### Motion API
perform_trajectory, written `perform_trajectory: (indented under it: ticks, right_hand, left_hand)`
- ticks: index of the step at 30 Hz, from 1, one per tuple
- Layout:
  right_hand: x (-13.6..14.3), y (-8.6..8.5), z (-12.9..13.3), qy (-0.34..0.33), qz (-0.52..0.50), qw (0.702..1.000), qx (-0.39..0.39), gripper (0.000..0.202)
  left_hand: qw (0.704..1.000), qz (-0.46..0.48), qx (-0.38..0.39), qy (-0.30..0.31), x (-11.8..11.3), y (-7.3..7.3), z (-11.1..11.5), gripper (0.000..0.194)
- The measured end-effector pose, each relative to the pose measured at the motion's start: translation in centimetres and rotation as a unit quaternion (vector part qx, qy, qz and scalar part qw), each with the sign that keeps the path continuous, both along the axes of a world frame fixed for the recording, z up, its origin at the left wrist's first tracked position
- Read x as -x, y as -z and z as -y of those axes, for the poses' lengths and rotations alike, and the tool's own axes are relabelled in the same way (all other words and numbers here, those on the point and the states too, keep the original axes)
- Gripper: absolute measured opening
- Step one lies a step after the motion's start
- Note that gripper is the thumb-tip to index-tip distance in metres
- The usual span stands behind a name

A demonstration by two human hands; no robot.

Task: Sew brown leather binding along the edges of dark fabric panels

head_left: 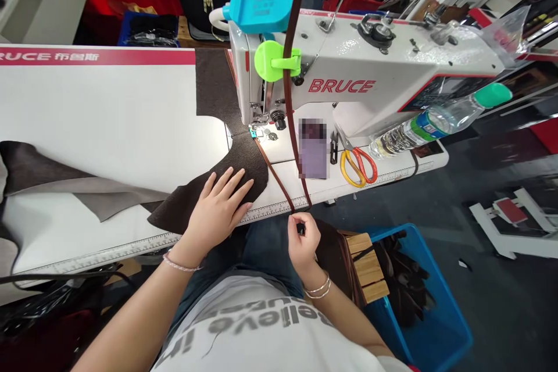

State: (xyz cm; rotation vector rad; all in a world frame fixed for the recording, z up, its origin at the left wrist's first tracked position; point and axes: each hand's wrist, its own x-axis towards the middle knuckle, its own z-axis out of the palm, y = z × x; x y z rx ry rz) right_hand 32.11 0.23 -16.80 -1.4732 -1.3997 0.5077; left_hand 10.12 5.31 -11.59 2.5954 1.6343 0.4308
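My left hand (220, 209) lies flat with spread fingers on a dark brown fabric piece (246, 165), which runs under the needle area of a white sewing machine (344, 67). At the table's front edge my right hand (304, 238) is closed in a pinch around a narrow brown strip (279, 179). One end of the strip reaches the presser foot (253, 131). More brown strip (288, 93) hangs down past a green clip (274, 61) on the machine head and meets the table edge near my right hand.
Scissors (358, 167), a black thread snipper (333, 148), a phone (313, 154) and a water bottle (436, 122) are right of the needle. More fabric (52, 171) lies left. A blue bin (444, 302) stands lower right; a person (207, 0) is behind.
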Motion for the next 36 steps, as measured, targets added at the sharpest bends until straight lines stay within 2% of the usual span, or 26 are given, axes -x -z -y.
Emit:
perform_trajectory:
  ticks: [3,5,9,13,15,19,24,27,31,33,36]
  right_hand:
    - [-0.7,1.6,-0.1,0.065,-0.026,0.996,0.059,0.014]
    - [-1.2,2.2,-0.4,0.059,-0.034,0.994,0.086,0.021]
    - [-1.3,2.1,-0.3,-0.03,-0.089,0.983,0.158,0.023]
    - [-0.5,1.7,1.0,-0.113,-0.091,0.978,0.153,0.025]
    - [-0.1,1.6,1.9,-0.153,-0.079,0.975,0.14,0.023]
    - [0.4,1.1,3.5,-0.212,-0.073,0.967,0.123,0.021]
    - [-0.4,0.5,4.7,-0.206,-0.042,0.973,0.092,0.021]
    - [-1.6,0.8,5.4,-0.178,-0.011,0.982,0.065,0.018]
    - [-3.6,2.0,6.6,-0.144,0.021,0.988,0.041,0.02]
    - [-4.5,2.5,7.2,-0.153,0.02,0.986,0.069,0.021]
    - [-5.4,3.2,7.6,-0.196,-0.007,0.967,0.163,0.022]
  left_hand:
    - [1.0,0.0,-0.003,-0.002,0.0,0.0,0.0,0.047]
    - [1.0,-0.004,-0.005,-0.002,-0.1,0.0,0.0,0.047]
    - [1.0,-0.006,-0.007,-0.001,-0.1,-0.1,0.1,0.047]
    - [1.0,-0.008,-0.023,0.006,-0.6,-0.4,0.5,0.041]
    - [0.999,-0.008,-0.033,0.032,-1.2,-0.6,0.9,0.037]
    - [0.991,0.011,-0.032,0.128,-3.1,-0.7,2.0,0.035]
    - [0.974,0.04,-0.044,0.219,-5.0,0.1,2.8,0.019]
    - [0.97,0.047,-0.057,0.233,-5.4,0.5,2.8,0.018]
    - [0.968,0.048,-0.07,0.236,-5.4,0.3,2.7,0.016]
    - [0.966,0.052,-0.08,0.239,-5.4,0.1,2.7,0.015]
    - [0.963,0.067,-0.088,0.248,-5.5,-0.1,2.7,0.015]
